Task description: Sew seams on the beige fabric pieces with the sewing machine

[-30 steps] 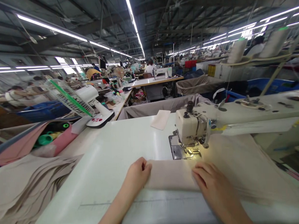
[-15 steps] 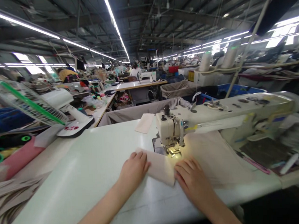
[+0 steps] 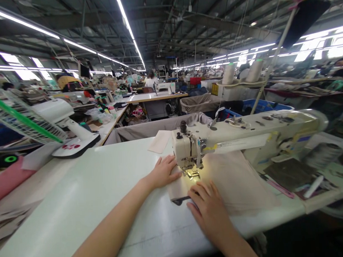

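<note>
Fabric (image 3: 232, 179) edge under needle, both hands (image 3: 164, 172) flat

A large garment factory floor. On the near white desk (image 3: 91, 176) stands a cream industrial sewing machine (image 3: 245, 135), its lamp lit over a piece of beige cloth (image 3: 235, 178). Two pale cones of thread (image 3: 228, 73) sit on a stand behind it. Farther back, more long desks carry another white sewing machine (image 3: 164, 87), with grey cloth-lined bins (image 3: 198, 103) and seated workers nearby. A white desk fan (image 3: 52, 110) stands at left. Long tube lights (image 3: 128, 25) run under a dark metal roof.
</note>
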Tool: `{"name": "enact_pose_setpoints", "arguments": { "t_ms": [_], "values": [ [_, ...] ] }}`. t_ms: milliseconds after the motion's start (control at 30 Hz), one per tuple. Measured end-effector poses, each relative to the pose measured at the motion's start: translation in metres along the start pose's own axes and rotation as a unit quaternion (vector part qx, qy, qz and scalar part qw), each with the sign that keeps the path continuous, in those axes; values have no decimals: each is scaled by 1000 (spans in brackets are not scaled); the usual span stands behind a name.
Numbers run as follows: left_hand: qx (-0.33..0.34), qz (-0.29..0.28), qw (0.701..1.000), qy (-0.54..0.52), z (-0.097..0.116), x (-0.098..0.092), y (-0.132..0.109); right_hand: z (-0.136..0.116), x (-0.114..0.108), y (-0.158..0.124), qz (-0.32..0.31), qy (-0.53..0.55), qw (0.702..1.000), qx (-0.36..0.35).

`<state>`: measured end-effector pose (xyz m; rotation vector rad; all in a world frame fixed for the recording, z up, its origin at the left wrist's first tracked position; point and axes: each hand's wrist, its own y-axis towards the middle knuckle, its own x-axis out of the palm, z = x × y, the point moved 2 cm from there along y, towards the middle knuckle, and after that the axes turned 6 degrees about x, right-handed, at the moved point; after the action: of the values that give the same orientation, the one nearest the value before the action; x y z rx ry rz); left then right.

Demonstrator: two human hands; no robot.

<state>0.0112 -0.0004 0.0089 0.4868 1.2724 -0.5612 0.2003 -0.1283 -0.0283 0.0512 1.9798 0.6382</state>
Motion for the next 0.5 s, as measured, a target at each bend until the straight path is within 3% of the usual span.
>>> {"name": "enact_pose_setpoints", "arguments": {
  "t_ms": [500],
  "values": [
    [76, 10, 997, -21, -9, -3, 12, 1, 1, 3, -22, 21, 1000, 5]
  ]
}}
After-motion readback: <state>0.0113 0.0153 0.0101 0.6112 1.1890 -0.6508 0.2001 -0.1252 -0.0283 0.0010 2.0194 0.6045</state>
